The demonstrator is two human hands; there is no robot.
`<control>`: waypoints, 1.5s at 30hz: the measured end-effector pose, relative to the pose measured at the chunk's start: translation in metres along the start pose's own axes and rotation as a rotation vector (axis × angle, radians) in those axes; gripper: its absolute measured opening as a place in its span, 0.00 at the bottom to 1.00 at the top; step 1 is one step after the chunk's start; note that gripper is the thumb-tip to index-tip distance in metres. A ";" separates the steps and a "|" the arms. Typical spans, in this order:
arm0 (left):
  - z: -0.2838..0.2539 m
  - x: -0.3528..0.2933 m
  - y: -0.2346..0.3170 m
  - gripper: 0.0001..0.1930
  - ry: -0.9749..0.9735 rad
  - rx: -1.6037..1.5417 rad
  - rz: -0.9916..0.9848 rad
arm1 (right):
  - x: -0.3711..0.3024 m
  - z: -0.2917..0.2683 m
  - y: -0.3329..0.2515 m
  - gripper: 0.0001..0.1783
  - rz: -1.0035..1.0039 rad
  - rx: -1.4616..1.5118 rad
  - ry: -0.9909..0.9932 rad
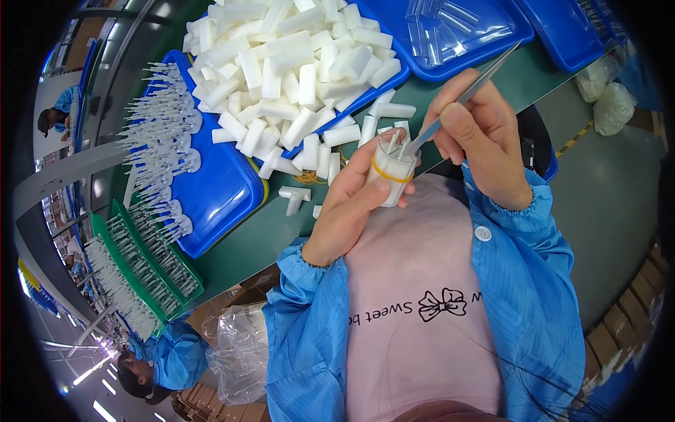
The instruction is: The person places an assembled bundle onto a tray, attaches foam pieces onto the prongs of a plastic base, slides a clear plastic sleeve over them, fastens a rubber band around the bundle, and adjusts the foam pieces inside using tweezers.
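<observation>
My left hand (349,207) is wrapped around a small clear plastic cup (395,163), held upright above the table's near edge. White pieces are inside it, and a yellow rubber band (389,174) circles its outside. In my right hand (485,133) a pair of metal tweezers (485,76) is pinched between thumb and fingers. They slant down to the left, their tips at the cup's mouth. Whether the tips grip a piece cannot be made out. Just beyond my left hand, a big heap of white foam blocks (288,63) fills and overflows a tray.
Clear plastic tubes lie in a blue tray (485,53) at the far right. Left stand a blue tray (218,204) with spiky white parts (165,119) and green racks (133,264). Loose foam blocks (294,200) dot the green table (246,257). A co-worker (165,362) sits lower left.
</observation>
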State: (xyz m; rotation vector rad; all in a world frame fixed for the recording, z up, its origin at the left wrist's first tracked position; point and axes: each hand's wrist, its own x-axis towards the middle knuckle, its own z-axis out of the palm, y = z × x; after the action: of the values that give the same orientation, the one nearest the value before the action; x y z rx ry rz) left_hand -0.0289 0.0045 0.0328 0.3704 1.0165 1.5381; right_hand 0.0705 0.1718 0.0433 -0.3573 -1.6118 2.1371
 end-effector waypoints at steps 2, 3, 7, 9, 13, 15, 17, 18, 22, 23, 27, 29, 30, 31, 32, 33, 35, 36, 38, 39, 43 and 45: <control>0.003 -0.003 0.001 0.34 0.042 0.099 0.026 | 0.000 0.000 0.004 0.09 -0.020 0.030 -0.014; 0.004 -0.004 0.001 0.33 0.083 0.199 0.052 | 0.000 0.000 0.005 0.09 -0.020 0.029 -0.015; 0.003 -0.004 0.000 0.32 0.125 0.309 0.122 | -0.002 0.002 0.005 0.09 -0.007 0.021 -0.020; 0.002 -0.005 -0.001 0.32 0.145 0.390 0.157 | -0.002 0.003 0.005 0.09 0.006 0.021 -0.018; 0.000 -0.008 -0.003 0.31 0.164 0.441 0.198 | -0.003 0.003 0.004 0.09 0.054 0.031 -0.020; 0.000 -0.008 -0.003 0.31 0.201 0.623 0.298 | -0.003 0.003 0.002 0.09 0.083 0.028 -0.034; 0.002 -0.009 -0.002 0.31 0.209 0.658 0.305 | -0.004 0.006 0.000 0.09 0.005 -0.037 -0.048; 0.003 -0.010 -0.001 0.31 0.218 0.693 0.312 | -0.005 0.005 -0.001 0.09 0.006 -0.037 -0.048; -0.003 -0.007 -0.006 0.31 0.204 0.814 0.398 | -0.007 0.005 -0.002 0.09 -0.028 -0.226 -0.079; -0.005 -0.006 -0.009 0.30 0.192 0.708 0.369 | -0.007 0.005 -0.001 0.09 -0.062 -0.267 -0.068; -0.003 -0.008 -0.002 0.29 0.089 -0.032 0.087 | -0.008 0.001 0.006 0.09 -0.080 -0.001 0.004; -0.008 -0.008 -0.003 0.29 0.046 -0.127 0.054 | -0.005 -0.001 0.004 0.10 -0.114 -0.043 0.084; -0.010 -0.008 -0.003 0.30 0.005 -0.221 0.020 | -0.005 -0.003 0.003 0.10 -0.097 -0.047 0.064; -0.010 -0.006 -0.003 0.30 0.006 -0.220 0.020 | -0.004 -0.002 0.002 0.10 -0.098 -0.045 0.064; -0.010 -0.005 -0.002 0.31 -0.022 -0.315 -0.024 | -0.004 -0.001 0.001 0.10 -0.085 -0.055 0.041; -0.010 -0.004 -0.003 0.31 -0.053 -0.412 -0.070 | -0.004 0.001 0.000 0.11 -0.073 -0.067 0.020; -0.009 -0.002 -0.003 0.31 -0.046 -0.373 -0.054 | -0.005 0.001 0.003 0.10 -0.065 -0.041 0.011; -0.009 -0.001 -0.003 0.31 -0.041 -0.335 -0.038 | -0.005 0.001 0.005 0.10 -0.058 -0.016 0.003; -0.007 -0.001 -0.002 0.31 -0.037 -0.309 -0.031 | -0.005 0.000 0.006 0.10 -0.051 -0.016 0.008; -0.006 -0.001 -0.001 0.30 -0.033 -0.284 -0.023 | -0.005 0.000 0.006 0.10 -0.044 -0.015 0.010; -0.013 -0.001 -0.008 0.30 -0.074 -0.288 -0.005 | -0.003 0.000 0.006 0.10 -0.041 0.008 0.006; -0.015 -0.002 -0.010 0.31 -0.112 -0.313 -0.031 | -0.004 -0.002 0.006 0.10 -0.034 -0.003 0.012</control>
State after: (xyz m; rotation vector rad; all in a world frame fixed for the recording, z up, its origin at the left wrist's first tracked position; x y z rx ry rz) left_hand -0.0326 -0.0038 0.0169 0.2165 0.6776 1.6001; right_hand 0.0733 0.1702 0.0371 -0.3405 -1.6039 2.1040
